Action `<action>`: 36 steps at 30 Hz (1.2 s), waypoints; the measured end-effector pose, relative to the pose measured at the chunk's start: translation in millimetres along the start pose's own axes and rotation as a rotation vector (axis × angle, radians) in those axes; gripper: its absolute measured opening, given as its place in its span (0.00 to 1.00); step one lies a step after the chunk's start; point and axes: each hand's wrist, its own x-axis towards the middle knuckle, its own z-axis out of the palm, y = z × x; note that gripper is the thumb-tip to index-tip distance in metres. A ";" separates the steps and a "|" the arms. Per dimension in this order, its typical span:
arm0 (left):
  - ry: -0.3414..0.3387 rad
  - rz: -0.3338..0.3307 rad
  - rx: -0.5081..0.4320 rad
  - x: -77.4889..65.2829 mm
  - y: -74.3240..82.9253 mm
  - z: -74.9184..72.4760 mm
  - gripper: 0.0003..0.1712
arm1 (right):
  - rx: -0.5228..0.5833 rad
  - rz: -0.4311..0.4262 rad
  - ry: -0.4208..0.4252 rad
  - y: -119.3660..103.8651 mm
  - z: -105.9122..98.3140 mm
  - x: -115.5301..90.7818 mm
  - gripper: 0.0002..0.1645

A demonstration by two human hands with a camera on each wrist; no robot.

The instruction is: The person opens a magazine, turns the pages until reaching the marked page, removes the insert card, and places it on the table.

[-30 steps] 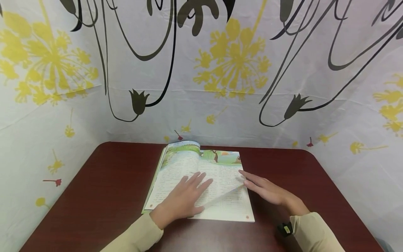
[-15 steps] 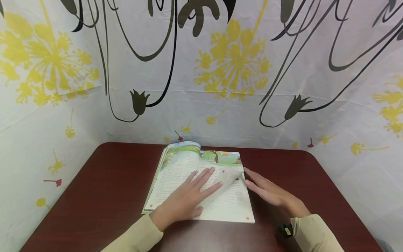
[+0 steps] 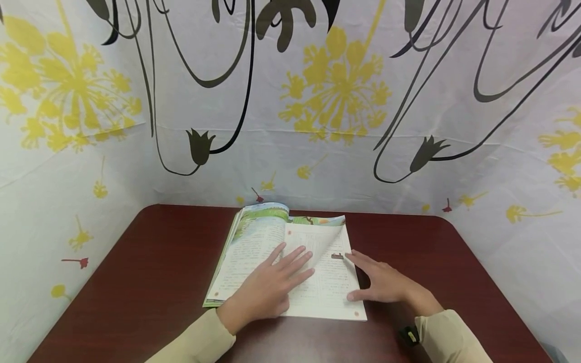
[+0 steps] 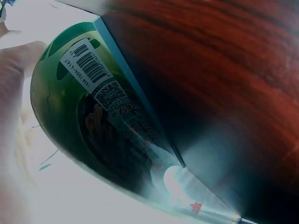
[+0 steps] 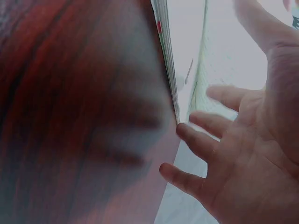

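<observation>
An open book with illustrated page tops lies on the table. One leaf on its right side curls up and over to the left, uncovering the printed page beneath. My left hand spreads over the book's middle, fingers extended across the lower part of that leaf. My right hand is at the right edge, fingertips over the margin and thumb apart. In the right wrist view, the right hand has its fingers spread beside the page edges. The left wrist view shows a bowed green cover with a barcode label.
The dark red wooden table extends on both sides of the book. A white cloth printed with yellow flowers and dark stems hangs behind and at the sides. A dark wristband shows by the right sleeve.
The leaf's free corner has swung up and left from the right edge, exposing more of the page below. My right thumb has moved down, away from the fingers.
</observation>
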 end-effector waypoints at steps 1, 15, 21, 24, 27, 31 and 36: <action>-0.009 -0.006 0.003 0.2 -0.1 -0.2 0.39 | -0.017 -0.036 0.001 -0.2 0.6 -0.3 0.61; -0.066 -0.076 0.031 -1.0 -7.3 0.4 0.37 | -0.063 -0.100 -0.108 -10.7 -2.4 -0.3 0.65; -0.084 -0.117 0.045 -2.0 -8.8 -2.5 0.42 | -0.076 -0.082 -0.109 -12.7 -2.3 1.6 0.65; -0.090 -0.125 0.048 -2.4 -8.6 -3.3 0.42 | -0.094 -0.099 -0.099 -12.5 -1.6 2.8 0.64; -0.072 -0.120 0.038 -3.3 -8.4 -3.1 0.41 | -0.109 -0.115 -0.090 -11.7 -0.9 3.7 0.65; -0.022 -0.110 0.032 -4.8 -8.9 -1.1 0.37 | -0.099 -0.109 -0.091 -10.9 -0.2 3.8 0.65; -0.028 -0.130 0.027 -6.9 -8.4 0.4 0.32 | -0.082 -0.090 -0.098 -11.5 0.1 3.2 0.65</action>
